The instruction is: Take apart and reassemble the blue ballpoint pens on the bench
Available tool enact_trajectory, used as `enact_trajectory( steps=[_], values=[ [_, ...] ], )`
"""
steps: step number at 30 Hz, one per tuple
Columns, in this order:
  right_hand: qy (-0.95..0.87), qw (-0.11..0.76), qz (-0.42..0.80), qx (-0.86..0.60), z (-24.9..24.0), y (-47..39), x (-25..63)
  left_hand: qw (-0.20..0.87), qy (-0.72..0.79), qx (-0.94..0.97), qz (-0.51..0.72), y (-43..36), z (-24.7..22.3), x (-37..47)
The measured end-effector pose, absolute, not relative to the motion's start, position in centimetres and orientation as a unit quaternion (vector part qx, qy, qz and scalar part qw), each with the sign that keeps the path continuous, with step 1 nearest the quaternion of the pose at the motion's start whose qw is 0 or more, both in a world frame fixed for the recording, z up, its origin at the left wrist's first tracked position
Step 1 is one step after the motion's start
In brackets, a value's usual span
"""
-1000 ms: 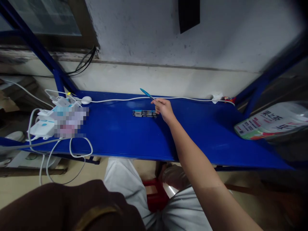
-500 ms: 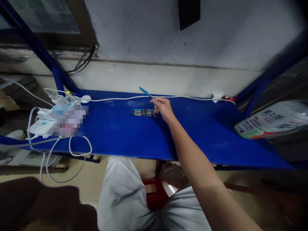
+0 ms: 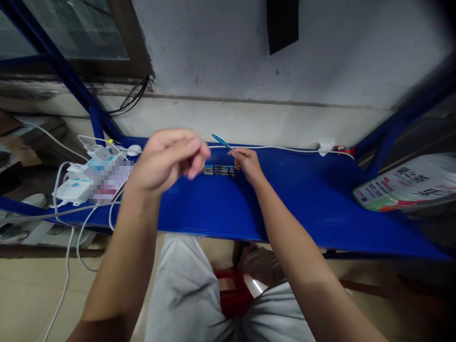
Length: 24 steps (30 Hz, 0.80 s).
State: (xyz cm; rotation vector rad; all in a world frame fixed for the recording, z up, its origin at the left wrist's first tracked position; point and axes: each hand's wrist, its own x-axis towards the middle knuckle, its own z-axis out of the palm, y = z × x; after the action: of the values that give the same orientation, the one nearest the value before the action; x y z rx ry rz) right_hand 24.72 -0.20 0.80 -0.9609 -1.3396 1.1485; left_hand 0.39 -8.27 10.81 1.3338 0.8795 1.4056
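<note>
My right hand (image 3: 246, 162) pinches a pen with a blue end (image 3: 221, 141) between thumb and fingers, the blue end tilted up and to the left. Just below lie several similar pens (image 3: 219, 170) side by side on the blue tabletop (image 3: 213, 209); my left hand hides their left ends. Raised in front of the table, my left hand (image 3: 169, 159) is loosely curled and a little blurred. Nothing shows between its fingers, and it is apart from the held pen.
White power strips and plugs (image 3: 76, 185) with cables crowd the table's left end. A white cord (image 3: 274, 147) runs along the back edge. At the right lies a large labelled plastic bottle (image 3: 409, 183). Blue frame posts (image 3: 399, 107) rise at both ends.
My left hand has come into view from the lower left and risen over the table towards the pens. My right hand still holds the pen in nearly the same spot.
</note>
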Motion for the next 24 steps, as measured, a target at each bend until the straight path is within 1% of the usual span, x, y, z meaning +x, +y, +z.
enact_trajectory(
  steps=[2,4,6,8,10,12,17,21,24],
  values=[
    [-0.565,0.534,0.473,-0.414,0.8,-0.1,24.8,0.451,0.373,0.560,0.586,-5.3,10.5,1.7],
    [-0.569,0.533,0.467,-0.417,0.7,-0.1,24.9,0.431,0.382,0.546,0.608,-1.8,8.9,2.8],
    [-0.572,0.532,0.466,-0.415,0.6,0.0,24.9,0.461,0.378,0.530,0.603,0.8,6.7,3.5],
    [-0.575,0.530,0.467,-0.412,0.5,0.0,24.9,0.523,0.341,0.521,0.582,2.0,4.7,3.9],
    [-0.580,0.528,0.468,-0.407,0.5,-0.1,24.9,0.573,0.297,0.515,0.564,2.1,3.4,4.2],
    [-0.590,0.523,0.464,-0.405,0.5,-0.1,24.7,0.596,0.270,0.515,0.553,1.8,2.8,4.4],
    [-0.612,0.495,0.463,-0.409,0.1,-0.1,24.3,0.572,0.275,0.509,0.581,1.7,1.6,4.6],
    [-0.620,0.489,0.462,-0.403,-0.2,-0.1,24.1,0.551,0.297,0.489,0.608,1.3,1.0,4.5],
    [-0.619,0.492,0.464,-0.400,-0.1,-0.1,24.1,0.555,0.301,0.492,0.599,0.7,1.2,4.7]
  ],
)
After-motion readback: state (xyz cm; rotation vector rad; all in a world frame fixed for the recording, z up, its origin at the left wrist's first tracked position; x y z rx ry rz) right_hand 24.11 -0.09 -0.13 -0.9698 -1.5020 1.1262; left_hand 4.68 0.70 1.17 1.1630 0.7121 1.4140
